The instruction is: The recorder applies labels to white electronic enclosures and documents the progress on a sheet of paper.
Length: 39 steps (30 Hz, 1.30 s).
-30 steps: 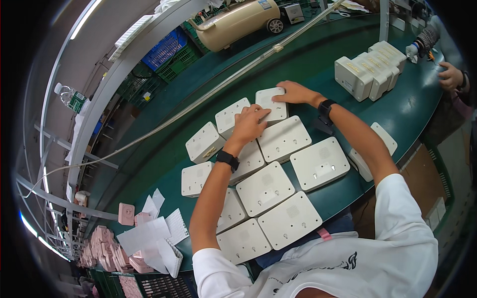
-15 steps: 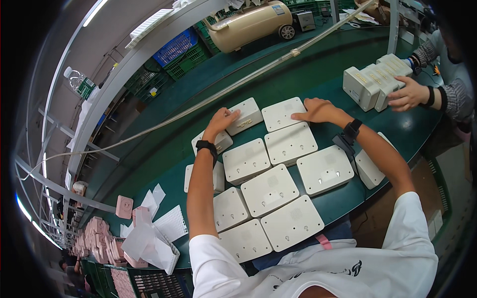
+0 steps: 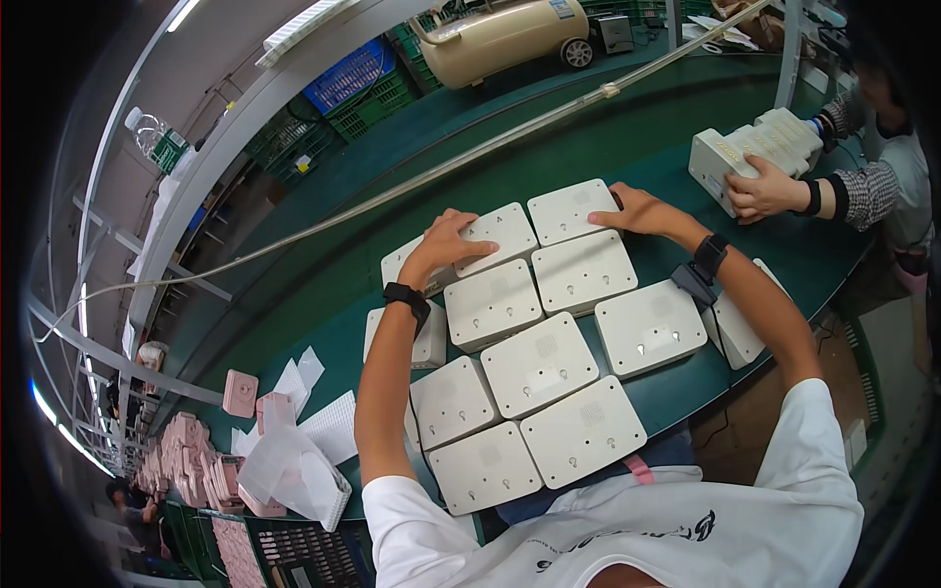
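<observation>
Several white plastic boxes with keyhole slots and dotted vents lie close together before me. My left hand (image 3: pixel 441 247) grips a back-row box (image 3: pixel 505 227), its thumb across the top and its fingers bent at the far left edge. That hand partly covers another box (image 3: pixel 400 263) to the left. My right hand (image 3: pixel 639 210) holds the right end of the neighbouring back-row box (image 3: pixel 567 210), thumb on top and fingers at the far corner. Nearer me lie more such boxes, including a middle one (image 3: pixel 539 365) and a front one (image 3: pixel 583 431).
At the right a co-worker's hand (image 3: pixel 765 188) rests on a row of white boxes (image 3: pixel 720 162). Pink plastic parts (image 3: pixel 186 456) and white sheets (image 3: pixel 294 470) lie at the left. A pale pole (image 3: pixel 431 176) crosses beyond the green table (image 3: pixel 676 402); a tan air compressor (image 3: pixel 495 44) stands behind.
The back-row box by my left hand has tipped from a tilt to lying flat, vent face up. My left hand has shifted right over it. The co-worker's hand has moved left along the row.
</observation>
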### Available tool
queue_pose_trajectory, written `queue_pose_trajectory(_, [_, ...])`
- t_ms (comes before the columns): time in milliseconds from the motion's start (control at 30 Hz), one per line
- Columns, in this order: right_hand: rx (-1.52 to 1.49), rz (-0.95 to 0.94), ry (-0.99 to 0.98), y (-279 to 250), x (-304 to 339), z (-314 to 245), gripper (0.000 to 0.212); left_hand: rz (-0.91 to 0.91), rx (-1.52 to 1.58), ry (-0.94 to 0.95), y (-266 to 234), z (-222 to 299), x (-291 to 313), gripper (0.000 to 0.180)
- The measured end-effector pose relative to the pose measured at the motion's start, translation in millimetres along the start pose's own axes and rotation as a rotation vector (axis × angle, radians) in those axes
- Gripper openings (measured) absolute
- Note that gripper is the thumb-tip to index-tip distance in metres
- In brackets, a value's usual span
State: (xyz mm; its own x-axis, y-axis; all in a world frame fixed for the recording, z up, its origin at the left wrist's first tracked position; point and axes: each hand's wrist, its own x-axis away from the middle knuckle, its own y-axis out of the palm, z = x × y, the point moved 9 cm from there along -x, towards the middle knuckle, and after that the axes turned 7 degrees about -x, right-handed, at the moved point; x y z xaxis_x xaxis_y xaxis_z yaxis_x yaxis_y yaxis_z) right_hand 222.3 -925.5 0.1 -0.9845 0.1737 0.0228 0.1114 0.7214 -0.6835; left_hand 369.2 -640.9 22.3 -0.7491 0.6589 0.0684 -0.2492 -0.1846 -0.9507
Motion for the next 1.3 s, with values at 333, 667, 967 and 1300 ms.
queue_pose_trajectory(333, [-0.063,-0.021,-0.016,1.7,-5.7,6.7,0.092,0.108,-0.050,-0.183,-24.9,-64.7,38.6,0.073])
queue_pose_trajectory(667, [0.028,-0.007,-0.044,-3.3,-1.1,-10.9,0.082,0.057,0.051,-0.230,-29.5,-110.1,65.2,0.080])
queue_pose_trajectory(967, [0.246,-0.011,-0.345,43.3,-24.0,-110.6,0.064,0.117,0.062,-0.304,-34.8,-153.8,91.8,0.071])
queue_pose_trajectory(1300, [0.351,-0.131,-0.460,95.7,-39.1,-142.9,0.071,0.443,-0.040,0.051,-48.7,-129.0,99.8,0.072])
